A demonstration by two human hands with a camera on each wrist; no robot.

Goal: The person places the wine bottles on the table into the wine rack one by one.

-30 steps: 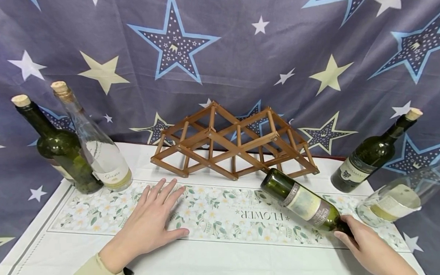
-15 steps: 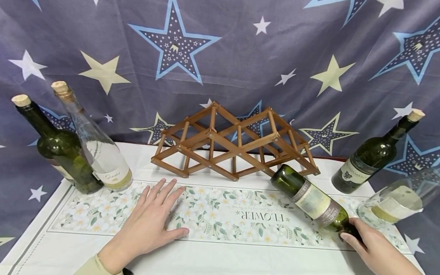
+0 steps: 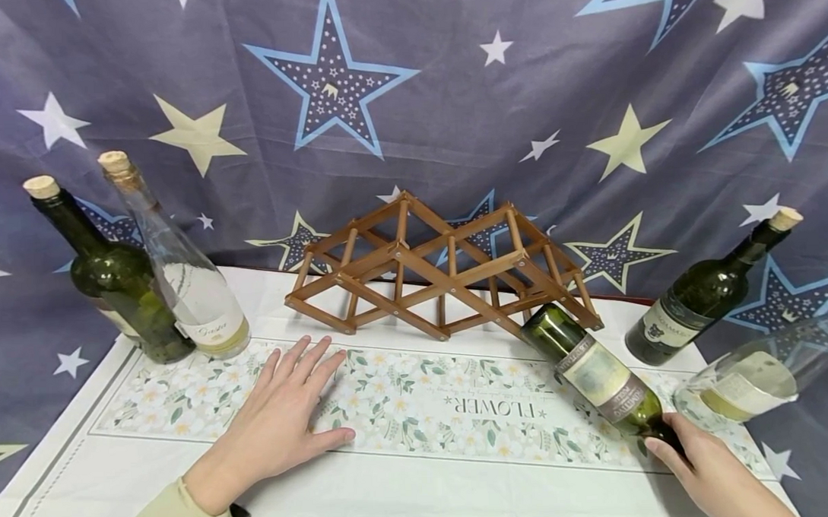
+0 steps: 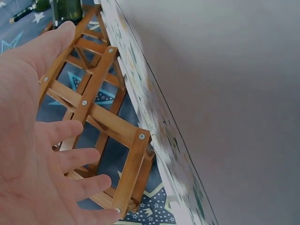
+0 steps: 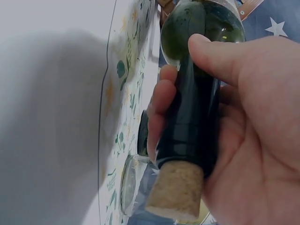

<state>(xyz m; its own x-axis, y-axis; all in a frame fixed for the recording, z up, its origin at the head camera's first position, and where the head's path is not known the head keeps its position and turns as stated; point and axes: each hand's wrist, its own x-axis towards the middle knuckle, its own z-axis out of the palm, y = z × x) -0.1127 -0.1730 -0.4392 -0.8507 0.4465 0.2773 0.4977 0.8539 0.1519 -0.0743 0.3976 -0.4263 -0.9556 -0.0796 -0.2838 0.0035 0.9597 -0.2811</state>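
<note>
My right hand (image 3: 702, 461) grips a green wine bottle (image 3: 599, 377) by its dark neck, fingers and thumb wrapped round it. The bottle is tilted, its base up toward the right end of the wooden wine rack (image 3: 449, 276) and overlapping it in the head view. In the right wrist view its cork (image 5: 178, 191) points back toward the camera. My left hand (image 3: 283, 419) is spread over the flowered table runner with fingers straight, holding nothing. The left wrist view shows that palm (image 4: 28, 164) in front of the rack, which carries no bottles.
At the left stand a dark green bottle (image 3: 124, 299) and a clear bottle (image 3: 206, 307), both corked. To the right are another green bottle (image 3: 693, 309) and a clear bottle (image 3: 740, 384). A starry curtain (image 3: 449, 97) hangs behind the white table (image 3: 395, 495).
My right hand has shifted the held bottle a little to the right, and its base has moved from the rack's front edge toward the right end. The left hand has stayed put.
</note>
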